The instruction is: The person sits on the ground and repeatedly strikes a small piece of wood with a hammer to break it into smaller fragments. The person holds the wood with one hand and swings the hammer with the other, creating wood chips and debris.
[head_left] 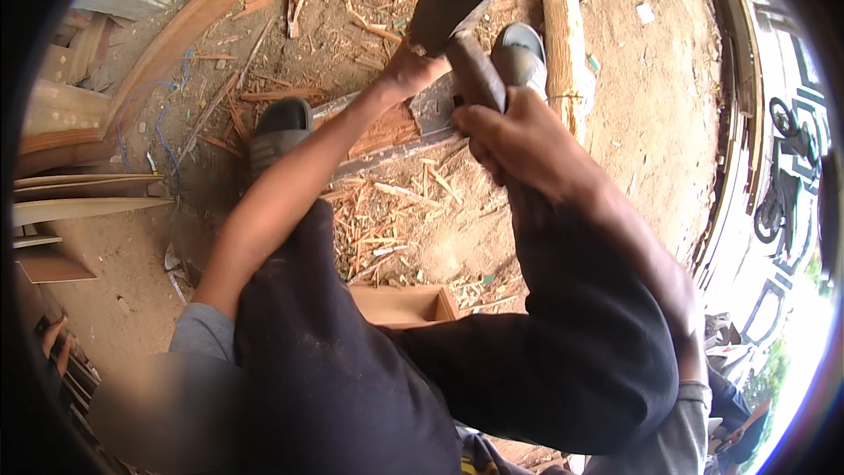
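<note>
My right hand (519,136) is wrapped round the thick wooden handle of an adze (453,0). Its broad, dark metal blade is raised toward the top of the view, in front of my face-down line of sight. Beside the blade is my left hand (411,70), its fingers curled and partly hidden, so what they grip does not show. Below the hands a worn wooden plank (382,134) lies across the ground between my feet, with a reddish-brown split face and a darker edge. My right sandal (520,48) stands close to the handle, beside a rough timber (563,35).
Wood chips (369,220) litter the dirt ground. A curved wooden frame (176,44) and stacked boards (88,198) stand at the left. A wooden box-like piece (400,303) lies beneath my legs. Long planks (730,123) line the right, with a motorcycle (782,171) beyond. Another person (738,431) is at the lower right.
</note>
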The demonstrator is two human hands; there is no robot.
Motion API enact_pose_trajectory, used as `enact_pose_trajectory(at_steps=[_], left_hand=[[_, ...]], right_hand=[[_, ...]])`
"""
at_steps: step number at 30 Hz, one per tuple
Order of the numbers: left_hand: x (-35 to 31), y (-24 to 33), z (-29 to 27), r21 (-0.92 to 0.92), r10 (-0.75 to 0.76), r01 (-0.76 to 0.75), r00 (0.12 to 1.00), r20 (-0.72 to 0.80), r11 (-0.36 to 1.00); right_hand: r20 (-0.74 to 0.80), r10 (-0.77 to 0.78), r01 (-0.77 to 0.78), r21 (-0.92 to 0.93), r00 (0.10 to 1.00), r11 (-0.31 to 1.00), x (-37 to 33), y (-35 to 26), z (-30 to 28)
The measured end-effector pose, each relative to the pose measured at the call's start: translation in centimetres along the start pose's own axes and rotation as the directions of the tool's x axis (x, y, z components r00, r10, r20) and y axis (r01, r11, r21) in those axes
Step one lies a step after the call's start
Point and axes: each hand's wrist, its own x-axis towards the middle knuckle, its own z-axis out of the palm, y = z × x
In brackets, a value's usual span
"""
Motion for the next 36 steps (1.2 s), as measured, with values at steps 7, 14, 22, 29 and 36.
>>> enact_pose_trajectory(at_steps=[7,14,22,29,36], left_hand=[[0.4,1.9,0.5,0.267,-0.052,0.05,0.999,-0.002,0.962],[0.0,3.1,-0.1,0.283,-0.163,0.149,0.986,0.028,0.948],[0.5,1.2,0.2,0.08,-0.056,0.061,0.996,-0.066,0.995],[2.0,0.3,-1.3,-0.156,-0.455,0.44,0.888,-0.073,0.884],[4.5,-1.4,-1.1,-0.092,-0.568,0.562,0.794,-0.219,0.822]], right_hand=[[-0.446,-0.169,0.324,0.298,0.879,0.898,-6.8,-6.6,-3.6],[-0.466,-0.479,0.565,0.055,0.744,0.823,-1.1,-3.0,-6.8],[0.008,0.026,-0.027,0.308,1.0,0.951,1.1,3.6,-1.8],[0.015,0.121,-0.095,0.719,0.993,0.689,5.7,6.6,-1.8],[0.234,0.206,-0.311,0.643,0.95,0.7,9.2,10.5,0.2]])
